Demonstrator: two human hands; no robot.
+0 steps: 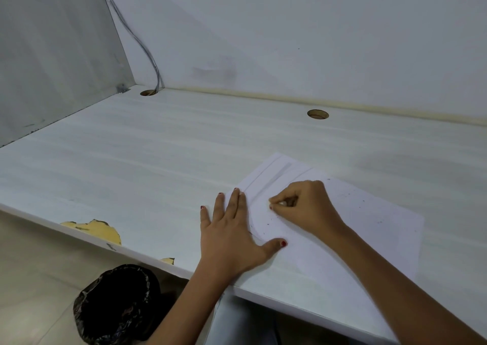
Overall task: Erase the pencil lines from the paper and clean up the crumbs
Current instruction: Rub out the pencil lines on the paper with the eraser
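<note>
Left hand (232, 235) lies flat, fingers straight, anchoring the paper (369, 226) at lower centre — right hand (305, 207) pinches a small eraser (282, 203) (barely visible) beside the pencil lines (266, 178).

Red-varnished nails (283, 243): left hand (232, 239), right hand (308, 207)

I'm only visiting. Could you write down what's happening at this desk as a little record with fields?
Surface: white desk, front edge chipped
Paper: white paper lying flat on the desk
Left hand: left hand, fingers straight, presses the paper down
Right hand: right hand pinches a small eraser against the paper
Pencil lines: faint pencil lines on the far part of the paper
Crumbs: dark crumbs scattered on the paper
Below desk: bin with black liner
</note>
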